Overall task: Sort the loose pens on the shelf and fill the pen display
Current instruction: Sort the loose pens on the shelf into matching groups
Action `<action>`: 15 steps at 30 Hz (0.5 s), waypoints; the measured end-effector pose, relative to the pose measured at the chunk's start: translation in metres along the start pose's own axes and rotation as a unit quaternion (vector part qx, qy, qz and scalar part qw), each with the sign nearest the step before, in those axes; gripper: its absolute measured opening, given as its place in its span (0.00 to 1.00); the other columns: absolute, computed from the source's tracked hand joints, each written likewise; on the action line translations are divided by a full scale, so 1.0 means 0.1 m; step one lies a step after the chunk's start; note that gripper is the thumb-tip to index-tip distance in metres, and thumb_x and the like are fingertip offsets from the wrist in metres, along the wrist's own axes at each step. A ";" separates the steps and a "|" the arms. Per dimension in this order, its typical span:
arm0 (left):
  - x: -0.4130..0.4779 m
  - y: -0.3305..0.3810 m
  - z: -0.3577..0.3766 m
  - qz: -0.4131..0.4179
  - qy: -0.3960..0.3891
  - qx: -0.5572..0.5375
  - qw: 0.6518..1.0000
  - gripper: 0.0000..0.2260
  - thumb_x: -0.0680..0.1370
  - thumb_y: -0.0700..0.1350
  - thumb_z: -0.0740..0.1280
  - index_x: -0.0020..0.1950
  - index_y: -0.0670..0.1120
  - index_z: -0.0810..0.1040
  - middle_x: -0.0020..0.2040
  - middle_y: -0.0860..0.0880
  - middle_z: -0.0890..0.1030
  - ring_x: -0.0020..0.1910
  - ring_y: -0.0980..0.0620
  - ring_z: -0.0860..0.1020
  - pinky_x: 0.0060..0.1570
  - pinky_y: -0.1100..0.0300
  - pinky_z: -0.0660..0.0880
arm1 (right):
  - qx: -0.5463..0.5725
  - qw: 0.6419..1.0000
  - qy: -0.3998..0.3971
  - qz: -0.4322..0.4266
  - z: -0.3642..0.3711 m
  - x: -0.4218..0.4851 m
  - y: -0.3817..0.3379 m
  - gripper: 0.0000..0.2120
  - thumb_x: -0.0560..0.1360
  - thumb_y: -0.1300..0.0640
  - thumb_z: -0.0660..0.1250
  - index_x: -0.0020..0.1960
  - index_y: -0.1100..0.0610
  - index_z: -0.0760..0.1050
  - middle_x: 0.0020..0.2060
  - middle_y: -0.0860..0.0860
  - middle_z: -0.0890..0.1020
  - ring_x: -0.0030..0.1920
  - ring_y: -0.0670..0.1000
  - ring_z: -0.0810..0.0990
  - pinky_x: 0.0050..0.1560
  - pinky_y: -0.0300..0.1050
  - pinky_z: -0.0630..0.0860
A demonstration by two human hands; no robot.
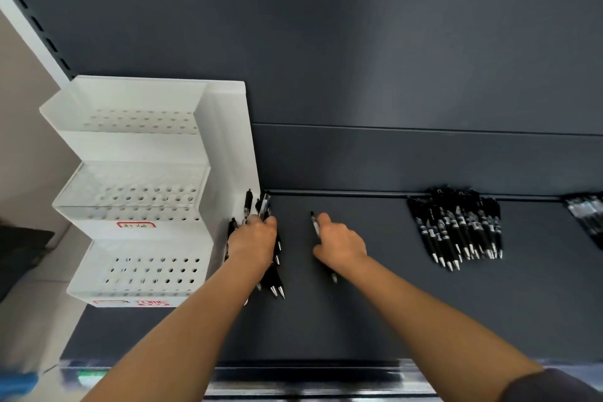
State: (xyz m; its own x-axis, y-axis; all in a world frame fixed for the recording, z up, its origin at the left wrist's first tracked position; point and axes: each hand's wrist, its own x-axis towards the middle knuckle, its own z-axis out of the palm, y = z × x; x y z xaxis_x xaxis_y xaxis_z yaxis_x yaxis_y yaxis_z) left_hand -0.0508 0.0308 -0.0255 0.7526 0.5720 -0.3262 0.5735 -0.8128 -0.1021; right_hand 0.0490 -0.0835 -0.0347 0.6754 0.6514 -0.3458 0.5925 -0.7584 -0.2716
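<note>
A loose heap of black silver-tipped pens (456, 228) lies far right on the dark grey shelf (375, 303). Just beside the white tiered plastic pen display (228, 140), the left grip (253, 240) clasps a bundle of black pens (275, 284); the right grip (341, 246) curls over a single black pen (315, 223) on the shelf. The display's red labels are too blurred to read.

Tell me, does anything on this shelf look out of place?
Yes: the white pen display has every visible hole empty, while black pens lie heaped on the shelf to its right, and the left hand grips another splayed bundle beside it.
</note>
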 end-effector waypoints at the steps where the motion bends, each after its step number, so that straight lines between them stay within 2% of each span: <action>1: -0.01 0.01 0.00 -0.002 -0.002 -0.008 1.000 0.25 0.76 0.34 0.62 0.71 0.44 0.60 0.65 0.40 0.68 0.59 0.41 0.76 0.47 0.52 0.76 | 0.005 1.000 0.000 -0.002 0.00 0.01 0.02 0.18 0.75 0.60 0.62 0.63 0.58 0.62 0.53 0.59 0.78 0.52 0.62 0.78 0.40 0.47 0.70; 8: -0.06 0.16 -0.17 0.021 0.050 -0.073 0.996 0.20 0.76 0.33 0.57 0.68 0.44 0.62 0.60 0.41 0.69 0.52 0.38 0.77 0.44 0.50 0.74 | 0.065 0.998 0.017 -0.012 -0.04 0.06 0.17 0.16 0.74 0.60 0.63 0.61 0.59 0.64 0.54 0.60 0.77 0.53 0.63 0.78 0.44 0.49 0.72; 15: 0.03 1.08 -0.28 0.089 0.057 -0.159 0.982 0.21 0.78 0.36 0.56 0.70 0.45 0.61 0.60 0.40 0.71 0.54 0.36 0.76 0.50 0.48 0.74 | 0.085 0.994 0.062 -0.020 -0.42 0.01 0.83 0.17 0.74 0.60 0.63 0.62 0.59 0.65 0.55 0.60 0.78 0.55 0.62 0.78 0.47 0.48 0.73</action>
State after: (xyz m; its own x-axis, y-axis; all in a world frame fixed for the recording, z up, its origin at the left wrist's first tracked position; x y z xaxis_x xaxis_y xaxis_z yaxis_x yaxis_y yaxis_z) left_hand 0.0229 -0.0518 -0.0111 0.8712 0.4466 -0.2036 0.4875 -0.8359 0.2522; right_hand 0.1175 -0.1453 -0.0194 0.7076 0.6712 -0.2209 0.5445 -0.7172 -0.4349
